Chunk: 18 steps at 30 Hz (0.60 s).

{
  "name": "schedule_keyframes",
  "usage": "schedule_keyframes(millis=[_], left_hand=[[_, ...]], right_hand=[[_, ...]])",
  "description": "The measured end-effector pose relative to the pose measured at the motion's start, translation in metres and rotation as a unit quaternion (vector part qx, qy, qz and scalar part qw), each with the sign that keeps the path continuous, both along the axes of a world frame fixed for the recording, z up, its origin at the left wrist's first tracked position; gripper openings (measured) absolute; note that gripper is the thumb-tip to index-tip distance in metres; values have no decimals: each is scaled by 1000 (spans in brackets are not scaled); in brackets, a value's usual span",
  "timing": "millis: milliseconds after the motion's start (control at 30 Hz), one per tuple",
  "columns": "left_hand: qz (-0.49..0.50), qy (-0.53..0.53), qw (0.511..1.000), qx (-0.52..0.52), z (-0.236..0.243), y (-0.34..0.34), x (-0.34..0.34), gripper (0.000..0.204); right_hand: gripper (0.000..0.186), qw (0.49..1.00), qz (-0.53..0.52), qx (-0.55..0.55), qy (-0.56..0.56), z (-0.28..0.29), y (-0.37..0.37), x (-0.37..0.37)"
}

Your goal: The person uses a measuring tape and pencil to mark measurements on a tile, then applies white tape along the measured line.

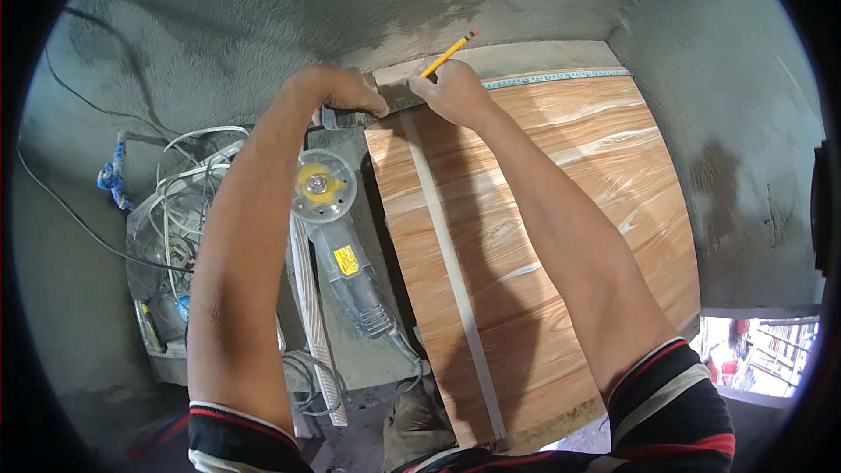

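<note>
My left hand (349, 92) is closed at the far left corner of a wood-patterned panel (561, 149), on the dark case of a tape measure (340, 119). The tape's pale blue blade (561, 77) runs along the panel's far edge to its far right corner. A yellow pencil (450, 52) is in my right hand (460, 92), eraser end pointing up and to the right. This hand rests at the far edge, by the blade, just right of my left hand. The pencil's tip is hidden by my fingers.
An angle grinder (346, 254) with a clear disc lies left of the panel, beside a patterned strip (313, 315). A pale narrow strip (451, 271) crosses the panel lengthwise. Coiled white cables (175, 184) lie further left. Grey plastered walls (368, 0) rise behind and right.
</note>
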<state>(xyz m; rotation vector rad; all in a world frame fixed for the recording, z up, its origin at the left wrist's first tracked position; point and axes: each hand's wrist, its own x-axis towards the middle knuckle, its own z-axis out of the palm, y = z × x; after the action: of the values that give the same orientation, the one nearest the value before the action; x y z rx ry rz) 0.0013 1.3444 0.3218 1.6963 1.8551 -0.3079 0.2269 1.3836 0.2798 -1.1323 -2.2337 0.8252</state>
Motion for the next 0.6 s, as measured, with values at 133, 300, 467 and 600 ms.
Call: schedule_keyframes(millis=[133, 300, 467, 600], left_hand=[[2, -9, 1000, -16, 7, -2, 6, 54], [-27, -133, 990, -34, -12, -2, -33, 51], [62, -228, 970, -64, -10, -7, -25, 71], [47, -241, 968, -49, -8, -9, -26, 78]], right_hand=[[42, 1000, 8, -4, -11, -23, 26, -2], [38, 992, 44, -110, 30, -24, 32, -12], [35, 988, 69, -132, 41, -30, 43, 2], [32, 992, 66, -110, -2, -28, 43, -1]])
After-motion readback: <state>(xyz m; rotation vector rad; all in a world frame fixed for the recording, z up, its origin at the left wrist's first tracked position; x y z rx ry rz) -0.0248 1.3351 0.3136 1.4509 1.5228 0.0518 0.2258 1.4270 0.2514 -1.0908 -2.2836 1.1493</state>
